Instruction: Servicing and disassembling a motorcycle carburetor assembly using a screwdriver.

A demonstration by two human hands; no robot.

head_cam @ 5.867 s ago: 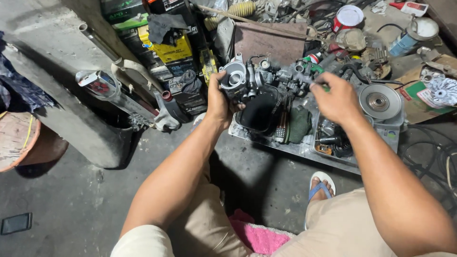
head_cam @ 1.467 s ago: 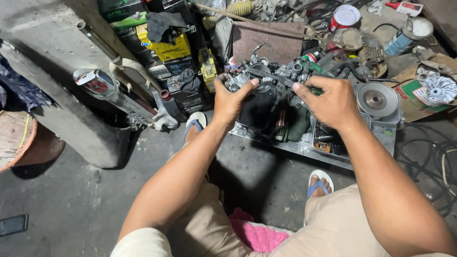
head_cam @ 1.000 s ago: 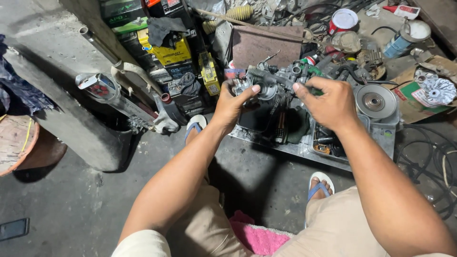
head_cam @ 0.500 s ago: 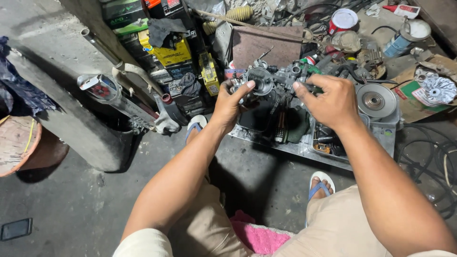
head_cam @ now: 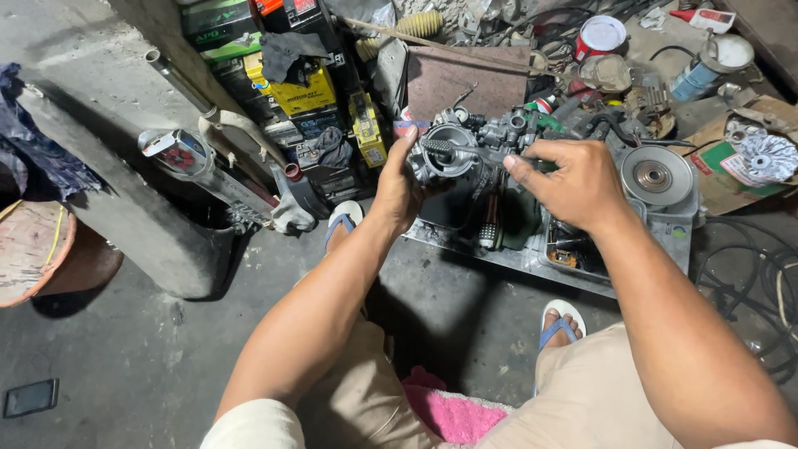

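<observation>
A grey metal carburettor (head_cam: 467,148) with a round opening is held up over a metal tray (head_cam: 532,259) on the floor. My left hand (head_cam: 397,185) grips its left side, thumb up along the body. My right hand (head_cam: 572,181) closes on its right side, where a dark screwdriver-like handle (head_cam: 449,146) lies across the top toward the round opening. The fingertips of both hands are partly hidden behind the part.
Stacked batteries and boxes (head_cam: 299,91) stand at the back left beside a chrome exhaust pipe (head_cam: 204,162). A round clutch disc (head_cam: 657,176), a fan wheel (head_cam: 766,156), cans (head_cam: 600,37) and cables crowd the right. A phone (head_cam: 32,397) lies at lower left.
Both hands have lifted the carburettor off the tray and turned it, so its round opening now faces up and toward me. The right hand has shifted along its right side.
</observation>
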